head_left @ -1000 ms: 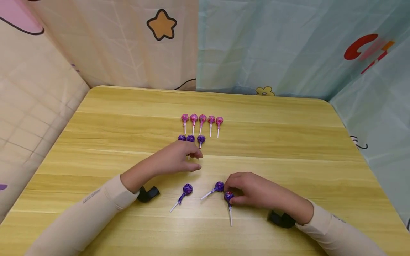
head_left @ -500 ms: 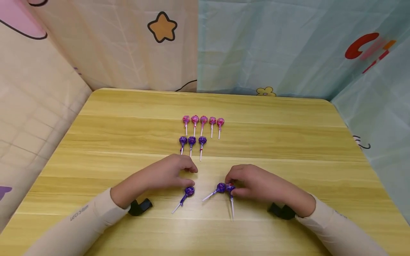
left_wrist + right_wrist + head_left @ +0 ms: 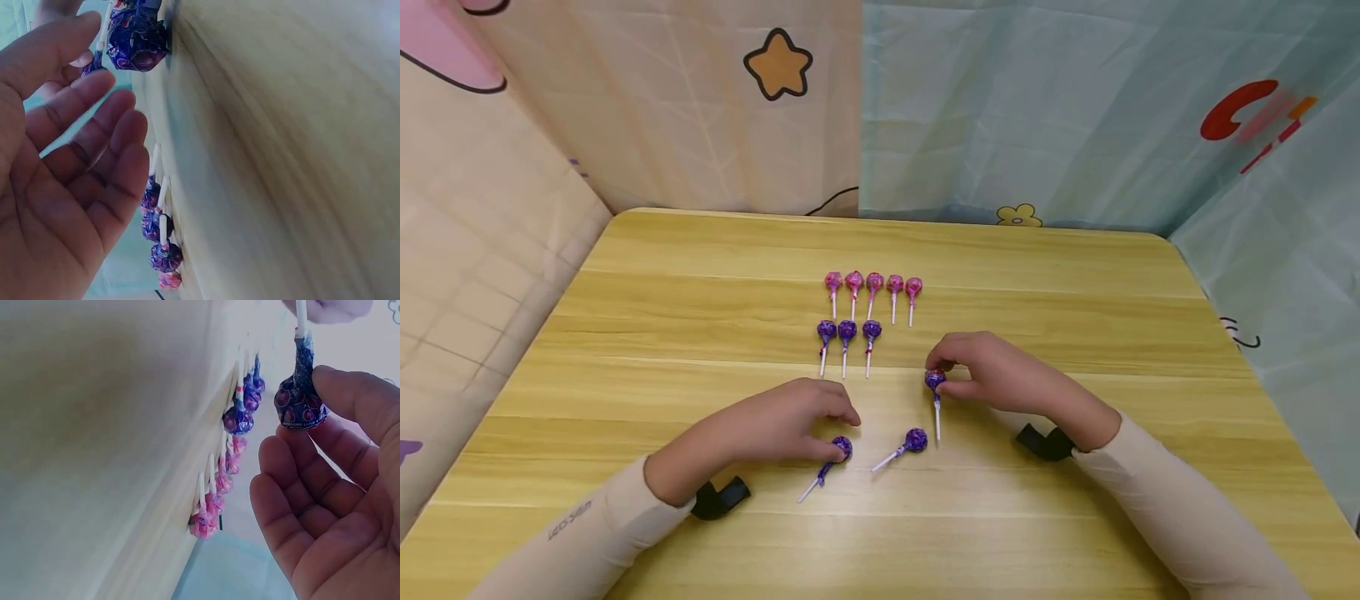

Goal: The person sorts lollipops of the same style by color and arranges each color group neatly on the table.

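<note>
My right hand [image 3: 1011, 372] pinches a purple-wrapped lollipop [image 3: 935, 380] by its head between thumb and fingers. In the right wrist view the candy [image 3: 302, 403] is off the table with its white stick free. My left hand [image 3: 775, 421] is at a second purple lollipop [image 3: 846, 447], its thumb overlapping the head in the head view. From the left wrist, the fingers look spread and that lollipop [image 3: 137, 40] lies beyond the thumb tip; contact is unclear. Between the hands a third purple lollipop [image 3: 915, 440] lies slanted on the table.
Farther back, three purple lollipops [image 3: 847, 331] lie side by side, sticks toward me. Behind them runs a row of several pink lollipops [image 3: 875, 282]. The wooden table [image 3: 1075, 283] meets patterned curtains [image 3: 940, 108] at its back and sides.
My right hand has carried its purple lollipop away from me, toward the rows. My left hand has drawn back from the purple row to the loose lollipop near me.
</note>
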Motion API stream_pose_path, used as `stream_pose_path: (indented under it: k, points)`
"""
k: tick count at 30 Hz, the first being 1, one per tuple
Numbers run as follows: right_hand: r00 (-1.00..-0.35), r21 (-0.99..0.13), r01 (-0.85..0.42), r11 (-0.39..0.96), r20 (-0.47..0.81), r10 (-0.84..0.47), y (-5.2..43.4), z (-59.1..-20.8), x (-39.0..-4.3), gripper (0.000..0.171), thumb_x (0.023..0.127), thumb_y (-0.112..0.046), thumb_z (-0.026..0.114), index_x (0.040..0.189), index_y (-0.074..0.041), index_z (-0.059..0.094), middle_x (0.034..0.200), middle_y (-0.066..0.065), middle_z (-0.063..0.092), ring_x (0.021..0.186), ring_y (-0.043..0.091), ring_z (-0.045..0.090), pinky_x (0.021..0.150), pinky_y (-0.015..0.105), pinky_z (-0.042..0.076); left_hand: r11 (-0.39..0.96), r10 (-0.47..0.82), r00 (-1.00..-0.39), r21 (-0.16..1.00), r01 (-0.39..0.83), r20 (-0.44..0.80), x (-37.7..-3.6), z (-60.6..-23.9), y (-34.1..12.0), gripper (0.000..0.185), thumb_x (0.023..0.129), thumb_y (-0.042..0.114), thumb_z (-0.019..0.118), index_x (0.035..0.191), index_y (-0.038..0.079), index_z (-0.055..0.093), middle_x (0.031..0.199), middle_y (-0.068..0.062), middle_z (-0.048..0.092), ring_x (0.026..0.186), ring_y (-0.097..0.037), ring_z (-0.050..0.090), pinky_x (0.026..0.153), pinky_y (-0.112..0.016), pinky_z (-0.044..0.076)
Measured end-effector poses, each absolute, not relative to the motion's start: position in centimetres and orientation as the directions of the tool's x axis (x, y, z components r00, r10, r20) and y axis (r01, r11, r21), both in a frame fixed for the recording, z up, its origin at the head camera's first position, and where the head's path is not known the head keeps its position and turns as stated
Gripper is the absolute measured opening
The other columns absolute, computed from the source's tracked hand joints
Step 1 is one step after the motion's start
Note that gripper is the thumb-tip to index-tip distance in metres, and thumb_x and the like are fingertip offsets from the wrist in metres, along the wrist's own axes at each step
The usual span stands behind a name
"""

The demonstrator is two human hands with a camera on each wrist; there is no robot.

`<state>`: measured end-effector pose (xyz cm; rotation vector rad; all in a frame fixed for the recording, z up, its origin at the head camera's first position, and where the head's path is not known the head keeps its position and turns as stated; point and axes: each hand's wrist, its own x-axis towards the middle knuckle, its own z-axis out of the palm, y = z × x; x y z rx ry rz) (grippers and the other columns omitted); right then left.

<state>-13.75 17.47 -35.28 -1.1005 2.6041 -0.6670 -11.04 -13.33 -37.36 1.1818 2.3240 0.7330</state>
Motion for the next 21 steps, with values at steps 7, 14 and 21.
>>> stream_pose_path:
  k: [7, 14, 21]
  points:
    - [-0.685, -0.504, -0.617, 0.604, -0.033, -0.728, 16.8, -35.0, -15.2, 0.014, 0.091, -0.014, 0.074, 0.104, -0.012, 0.070, 0.099, -0.005, 0.064, 0.089, 0.018, 0.061, 0.080, 0.037, 0.053, 0.447, 0.858, -0.498, 0.665, 0.598, -0.129, -10.9, -37.7, -13.5, 0.022, 0.088, 0.015, 0.075, 0.110, 0.014, 0.074, 0.105, 0.013, 0.064, 0.097, -0.006, 0.059, 0.090, -0.029, 0.048]
    - [-0.690, -0.516, -0.603, 0.608, -0.045, -0.722, 16.3, -35.4, -16.7, 0.012, 0.092, -0.015, 0.072, 0.104, -0.012, 0.069, 0.099, -0.005, 0.064, 0.089, 0.018, 0.061, 0.081, 0.037, 0.053, 0.433, 0.861, -0.498, 0.654, 0.621, -0.097, -10.9, -37.8, -13.4, 0.015, 0.089, 0.015, 0.075, 0.104, 0.014, 0.075, 0.099, 0.014, 0.064, 0.089, -0.004, 0.059, 0.084, -0.026, 0.049]
    - [-0.689, -0.515, -0.601, 0.611, -0.053, -0.723, 15.6, -35.8, -17.9, 0.015, 0.093, -0.017, 0.072, 0.107, -0.011, 0.071, 0.099, -0.004, 0.065, 0.089, 0.017, 0.061, 0.081, 0.036, 0.053, 0.432, 0.869, -0.491, 0.579, 0.692, -0.061, -10.7, -38.0, -13.6, 0.010, 0.089, 0.018, 0.074, 0.099, 0.017, 0.074, 0.095, 0.015, 0.063, 0.088, -0.002, 0.059, 0.084, -0.026, 0.050]
